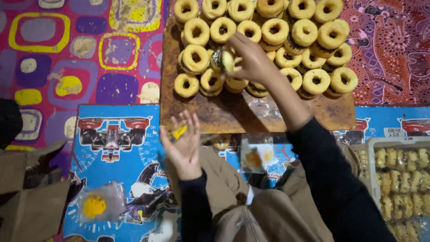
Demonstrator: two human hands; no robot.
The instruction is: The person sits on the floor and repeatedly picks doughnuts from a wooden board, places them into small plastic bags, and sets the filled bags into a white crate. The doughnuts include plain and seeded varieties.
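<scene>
Two hands work over a heap of ring-shaped pastries. Fingers of the right hand [251, 60] are closed around one pastry [223, 60], lifted a little and tilted so that its dark filled edge shows; it sits above the front left part of the pile, just over the other rings. Fingers of the left hand [182, 140] are spread and loose, palm turned up, with a thin clear plastic wrapper [180, 131] bearing a yellow mark lying against them; whether they actually pinch it I cannot tell.

Outward from the right hand lie the ring pastries [286, 31], pale gold with holes in the middle, stacked in overlapping rows on a brown wooden board [210, 114]. Its near strip is bare and stained. Both forearms wear dark sleeves, and tan cloth covers the person's lap at the bottom.

Below the left hand spreads a blue mat [112, 166] printed with racing cars, lying on the floor. On it, lower left, rests a clear bag [99, 205] with something yellow inside. At the far right stands a white plastic crate [365, 154] filled with wrapped pastries in rows. Behind the mat, a carpet [67, 54] of purple, pink and yellow squares covers the floor.
</scene>
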